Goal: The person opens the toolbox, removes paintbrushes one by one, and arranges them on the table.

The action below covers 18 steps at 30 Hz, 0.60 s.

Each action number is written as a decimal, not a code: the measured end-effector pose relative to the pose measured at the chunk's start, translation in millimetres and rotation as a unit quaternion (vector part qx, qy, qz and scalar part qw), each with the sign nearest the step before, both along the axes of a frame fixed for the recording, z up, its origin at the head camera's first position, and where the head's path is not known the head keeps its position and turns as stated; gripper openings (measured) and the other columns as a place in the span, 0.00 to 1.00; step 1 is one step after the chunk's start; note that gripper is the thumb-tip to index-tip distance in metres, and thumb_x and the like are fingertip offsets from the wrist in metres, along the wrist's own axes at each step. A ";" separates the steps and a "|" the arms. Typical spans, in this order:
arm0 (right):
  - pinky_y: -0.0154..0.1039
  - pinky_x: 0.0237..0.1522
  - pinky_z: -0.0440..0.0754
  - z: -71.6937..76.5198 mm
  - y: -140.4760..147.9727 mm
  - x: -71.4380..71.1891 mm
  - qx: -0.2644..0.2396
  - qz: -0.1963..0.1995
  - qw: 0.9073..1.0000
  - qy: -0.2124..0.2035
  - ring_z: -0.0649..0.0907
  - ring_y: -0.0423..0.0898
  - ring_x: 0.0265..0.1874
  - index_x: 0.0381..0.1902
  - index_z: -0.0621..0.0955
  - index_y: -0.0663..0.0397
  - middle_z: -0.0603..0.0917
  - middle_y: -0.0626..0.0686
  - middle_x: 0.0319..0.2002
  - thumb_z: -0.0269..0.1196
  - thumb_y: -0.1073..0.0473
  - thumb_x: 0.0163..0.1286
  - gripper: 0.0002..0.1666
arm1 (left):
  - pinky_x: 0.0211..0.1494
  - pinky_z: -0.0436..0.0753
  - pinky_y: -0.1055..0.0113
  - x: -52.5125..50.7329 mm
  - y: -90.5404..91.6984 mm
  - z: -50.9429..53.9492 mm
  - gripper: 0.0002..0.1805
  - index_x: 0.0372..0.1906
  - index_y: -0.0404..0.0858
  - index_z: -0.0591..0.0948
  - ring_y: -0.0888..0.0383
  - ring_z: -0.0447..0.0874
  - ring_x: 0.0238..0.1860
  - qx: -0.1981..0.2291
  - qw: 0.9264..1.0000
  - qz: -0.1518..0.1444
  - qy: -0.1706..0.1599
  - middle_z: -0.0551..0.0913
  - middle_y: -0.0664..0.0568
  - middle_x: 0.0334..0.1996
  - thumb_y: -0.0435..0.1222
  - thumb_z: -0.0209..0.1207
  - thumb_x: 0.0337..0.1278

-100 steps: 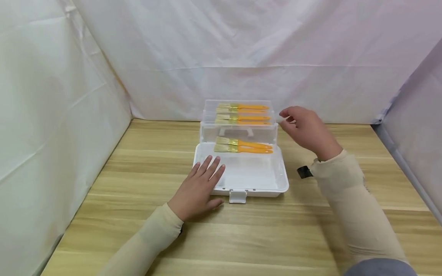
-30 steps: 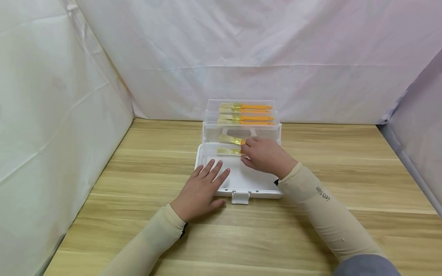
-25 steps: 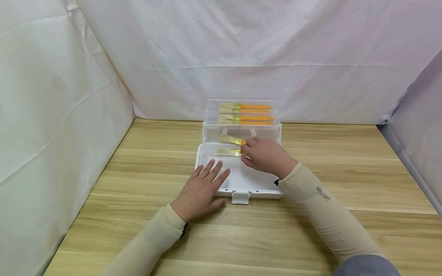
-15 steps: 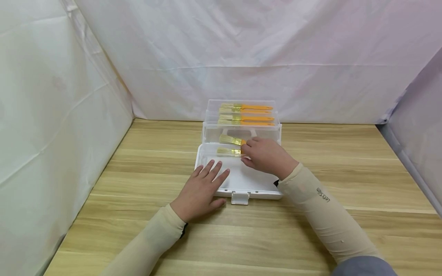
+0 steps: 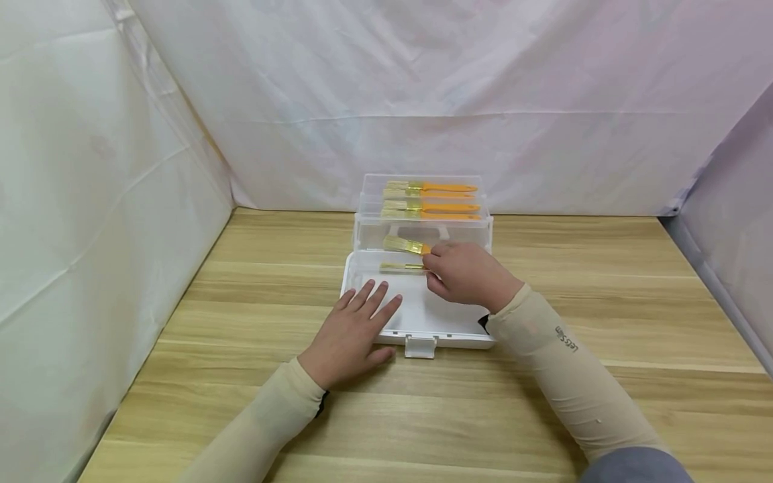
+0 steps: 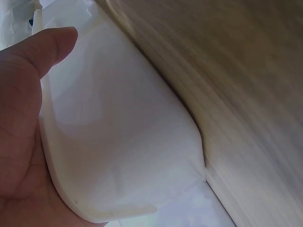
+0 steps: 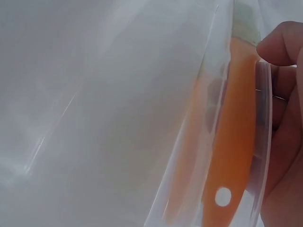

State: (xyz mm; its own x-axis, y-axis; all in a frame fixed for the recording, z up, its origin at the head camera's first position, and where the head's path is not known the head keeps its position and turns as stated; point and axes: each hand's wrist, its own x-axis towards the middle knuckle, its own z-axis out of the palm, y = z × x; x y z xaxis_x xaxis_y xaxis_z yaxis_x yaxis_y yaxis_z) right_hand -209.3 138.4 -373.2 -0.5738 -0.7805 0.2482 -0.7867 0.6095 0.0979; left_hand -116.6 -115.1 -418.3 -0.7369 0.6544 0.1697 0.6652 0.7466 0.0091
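Brushes (image 5: pixel 449 208) with orange handles lie in rows at the back, in clear trays (image 5: pixel 374 235), in the head view. Their pale hair points left. In front is a white box (image 5: pixel 435 314) with a little latch (image 5: pixel 420 347) on its near side, and it sits on a wooden table (image 5: pixel 459 416). The right hand (image 5: pixel 465 272) pinches the held brush (image 5: pixel 403 245) close to its gold metal part. That brush is over the back part of the box, tipped a little, with its hair to the left. Below it is a thin brush shape (image 5: pixel 403 267) (I can't tell if it is another brush or just a shine). The left hand (image 5: pixel 347 345) rests on the left front part of the box, with its fingers spread apart. Both arms wear tan sleeves (image 5: pixel 272 402), and white cloth (image 5: pixel 423 74) hangs behind.

The left wrist view shows the white box close up. The thumb sticks out by its smooth wall, and the palm is against the rim. The other fingers can't be seen here.

The right wrist view is misty. The held brush's orange handle, with a round hole near its end, is beside a clear wall. One fingertip is at the handle's top, near the metal, and more fingers show behind that wall.
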 end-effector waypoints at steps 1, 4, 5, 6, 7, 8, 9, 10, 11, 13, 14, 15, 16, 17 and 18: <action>0.43 0.25 0.76 0.5 0.0 0.1 -0.001 0.000 1.000 -0.004 0.73 0.46 0.20 0.30 0.80 0.52 0.76 0.47 0.23 0.58 0.57 0.66 0.08 | 0.70 0.62 0.45 0.1 -0.1 0.1 0.44 0.74 0.43 0.66 0.41 0.57 0.74 0.000 1.000 0.000 0.000 0.64 0.40 0.73 0.57 0.65 0.55; 0.44 0.26 0.76 2.1 0.1 0.7 -0.007 0.005 1.000 -0.010 0.75 0.46 0.21 0.30 0.80 0.52 0.78 0.47 0.23 0.57 0.58 0.66 0.07 | 0.70 0.62 0.45 0.2 0.1 0.1 0.44 0.74 0.43 0.66 0.41 0.57 0.74 0.000 1.000 0.001 -0.003 0.64 0.40 0.73 0.57 0.65 0.56; 0.43 0.26 0.76 2.5 0.3 1.0 -0.010 0.009 1.000 -0.009 0.75 0.46 0.21 0.30 0.80 0.52 0.78 0.47 0.23 0.57 0.58 0.66 0.07 | 0.70 0.62 0.44 0.1 0.1 0.0 0.44 0.74 0.43 0.66 0.41 0.56 0.74 0.001 1.000 0.001 -0.005 0.64 0.40 0.73 0.57 0.65 0.56; 0.43 0.26 0.76 3.0 0.5 1.1 -0.014 0.014 1.000 -0.009 0.75 0.46 0.21 0.30 0.80 0.52 0.78 0.47 0.23 0.57 0.59 0.66 0.07 | 0.70 0.61 0.44 0.2 0.2 -0.1 0.44 0.74 0.43 0.66 0.41 0.56 0.74 0.001 1.000 0.001 -0.006 0.64 0.40 0.73 0.57 0.65 0.55; 0.43 0.26 0.76 3.3 0.8 1.2 -0.018 0.018 1.000 -0.008 0.75 0.46 0.21 0.30 0.80 0.53 0.78 0.47 0.23 0.57 0.59 0.65 0.06 | 0.71 0.61 0.44 0.3 0.2 -0.1 0.44 0.74 0.43 0.66 0.41 0.56 0.74 0.001 1.000 0.002 -0.006 0.64 0.40 0.73 0.57 0.65 0.55; 0.43 0.26 0.76 3.6 1.0 1.2 -0.021 0.023 0.999 -0.007 0.75 0.46 0.21 0.30 0.80 0.53 0.79 0.47 0.23 0.58 0.60 0.65 0.06 | 0.71 0.61 0.44 0.3 0.2 -0.3 0.44 0.74 0.44 0.66 0.41 0.57 0.74 0.002 1.000 0.002 -0.007 0.64 0.40 0.73 0.57 0.65 0.55; 0.43 0.26 0.76 3.5 1.4 0.9 -0.024 0.026 0.999 -0.005 0.76 0.46 0.21 0.29 0.80 0.53 0.79 0.47 0.23 0.58 0.61 0.65 0.06 | 0.71 0.61 0.44 0.3 0.2 -0.3 0.44 0.74 0.44 0.66 0.41 0.57 0.74 0.002 1.000 0.002 -0.007 0.64 0.40 0.73 0.57 0.65 0.55; 0.43 0.26 0.76 3.5 1.7 0.6 -0.028 0.030 0.999 -0.004 0.76 0.46 0.21 0.29 0.81 0.53 0.79 0.47 0.23 0.58 0.61 0.65 0.06 | 0.71 0.61 0.44 0.3 0.2 -0.3 0.44 0.74 0.44 0.66 0.41 0.57 0.74 0.002 1.000 0.002 -0.007 0.64 0.40 0.73 0.57 0.65 0.55; 0.43 0.26 0.76 3.5 2.0 0.4 -0.031 0.033 0.999 -0.003 0.76 0.46 0.21 0.29 0.81 0.53 0.80 0.47 0.23 0.58 0.62 0.65 0.05 | 0.71 0.61 0.44 0.3 0.2 -0.4 0.44 0.74 0.44 0.66 0.41 0.57 0.74 0.003 1.000 0.002 -0.007 0.64 0.40 0.73 0.57 0.65 0.55; 0.42 0.26 0.76 2.8 2.6 -0.6 -0.038 0.038 0.999 0.003 0.76 0.45 0.20 0.29 0.81 0.52 0.81 0.47 0.24 0.59 0.62 0.64 0.05 | 0.71 0.61 0.45 0.3 0.2 -0.3 0.44 0.74 0.44 0.66 0.41 0.57 0.74 0.003 1.000 0.002 -0.008 0.64 0.40 0.72 0.57 0.65 0.55; 0.42 0.26 0.76 2.3 3.0 -1.1 -0.040 0.040 0.998 0.008 0.76 0.45 0.20 0.29 0.82 0.52 0.81 0.47 0.24 0.59 0.62 0.64 0.05 | 0.71 0.61 0.45 0.3 0.2 -0.3 0.44 0.74 0.44 0.67 0.41 0.57 0.74 0.004 1.000 0.002 -0.008 0.65 0.40 0.72 0.57 0.65 0.55; 0.41 0.26 0.76 1.7 3.4 -1.8 -0.044 0.042 0.998 0.012 0.76 0.45 0.20 0.29 0.81 0.52 0.80 0.47 0.24 0.60 0.62 0.64 0.05 | 0.71 0.61 0.45 0.2 0.3 -0.2 0.44 0.74 0.44 0.67 0.41 0.57 0.74 0.003 1.000 0.002 -0.008 0.65 0.40 0.72 0.57 0.65 0.55; 0.41 0.25 0.76 1.0 3.7 -2.5 -0.048 0.045 0.998 0.016 0.76 0.45 0.20 0.29 0.81 0.52 0.80 0.47 0.24 0.60 0.62 0.64 0.05 | 0.71 0.61 0.45 0.0 0.3 -0.2 0.44 0.74 0.44 0.67 0.41 0.57 0.74 0.003 1.000 0.003 -0.008 0.65 0.40 0.72 0.57 0.65 0.55; 0.41 0.26 0.76 0.6 3.9 -3.1 -0.051 0.048 0.997 0.020 0.76 0.45 0.20 0.28 0.81 0.52 0.80 0.47 0.23 0.60 0.62 0.65 0.05 | 0.71 0.61 0.45 -0.1 0.3 -0.3 0.43 0.74 0.44 0.67 0.41 0.57 0.74 0.003 1.000 0.003 -0.009 0.65 0.40 0.72 0.56 0.65 0.56; 0.40 0.26 0.76 0.0 4.1 -3.7 -0.055 0.051 0.997 0.025 0.76 0.45 0.20 0.28 0.81 0.52 0.79 0.47 0.23 0.60 0.63 0.65 0.05 | 0.71 0.61 0.45 -0.3 0.4 -0.3 0.43 0.74 0.44 0.67 0.41 0.57 0.74 0.003 1.000 0.003 -0.009 0.65 0.40 0.72 0.56 0.65 0.56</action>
